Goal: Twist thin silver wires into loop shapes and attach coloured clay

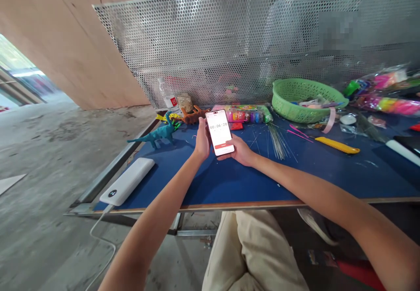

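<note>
While upright over table, phone point(219, 132) cradled between left hand point(202, 141), right hand point(241, 150).

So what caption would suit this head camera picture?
Both hands, left hand and right hand, hold a phone showing a timer above a blue table.

Bare blue tabletop point(229, 181) between power bank point(127, 180) and wires point(277, 142)

craft workshop | blue worktable point(229, 181) | perforated metal screen point(210, 41) | bare concrete floor point(42, 159)
</note>
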### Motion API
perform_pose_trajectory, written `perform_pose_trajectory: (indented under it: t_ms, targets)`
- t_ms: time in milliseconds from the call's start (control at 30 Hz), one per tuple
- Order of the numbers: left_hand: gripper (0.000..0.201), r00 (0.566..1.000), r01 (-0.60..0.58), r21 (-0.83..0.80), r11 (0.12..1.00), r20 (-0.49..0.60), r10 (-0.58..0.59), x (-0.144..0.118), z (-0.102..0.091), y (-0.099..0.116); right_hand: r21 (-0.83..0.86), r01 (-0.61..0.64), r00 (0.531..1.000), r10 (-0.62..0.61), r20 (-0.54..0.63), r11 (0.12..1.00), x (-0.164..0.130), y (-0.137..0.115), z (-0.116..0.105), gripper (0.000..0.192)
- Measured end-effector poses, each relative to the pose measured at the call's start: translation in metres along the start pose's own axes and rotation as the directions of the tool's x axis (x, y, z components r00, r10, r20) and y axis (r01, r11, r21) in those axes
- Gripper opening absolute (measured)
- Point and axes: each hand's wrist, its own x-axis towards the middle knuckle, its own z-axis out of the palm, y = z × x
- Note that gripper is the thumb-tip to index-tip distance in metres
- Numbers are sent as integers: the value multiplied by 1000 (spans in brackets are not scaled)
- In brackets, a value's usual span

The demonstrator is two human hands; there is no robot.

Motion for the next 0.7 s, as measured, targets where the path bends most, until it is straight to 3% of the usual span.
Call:
perform_pose_trajectory:
  t_ms: [100,233,400,700]
  targets:
    - [81,988,153,-249,956,47,-146,-3,2,-3,37,-5,999,3,47,999,1,2,-4,45]
    - [85,945,318,-324,891,187,-270,-7,2,-6,79,-21,995,13,96,997,1,4,-8,44]
    - [86,929,363,-347,865,211,-305,-8,1,-1,72,-27,984,14,176,997,-1,4,-7,50]
    - [85,938,342,-349,873,188,-292,-11,3,1,50,-22,989,14,150,999,-5,4,-4,51]
